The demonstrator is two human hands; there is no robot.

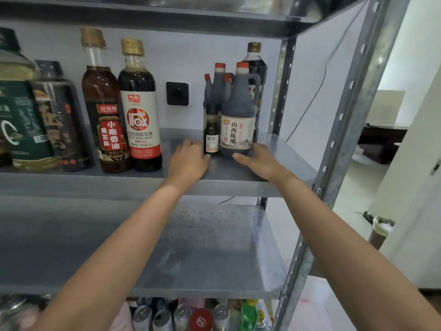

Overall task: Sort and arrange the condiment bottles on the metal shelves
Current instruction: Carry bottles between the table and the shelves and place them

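Note:
On the upper metal shelf [181, 144] stands a cluster of dark bottles: a vinegar jug with a red cap [238, 115], a small dark bottle [211, 130] to its left, and several red-capped jugs plus a tall dark bottle [254, 65] behind. My left hand [188, 161] rests on the shelf, its thumb touching the small bottle's base. My right hand [259, 160] lies at the vinegar jug's base, fingers spread against it. Neither hand wraps around a bottle. Further left stand a soy sauce bottle [140, 106], a sesame oil bottle [102, 108] and larger dark bottles [59, 115].
A black wall socket [177, 93] sits behind the gap between the bottle groups. The lower shelf [202, 247] is bare metal. Below it are several cans [167, 317] and a green bottle [248, 314]. A perforated steel post [334, 163] stands at right.

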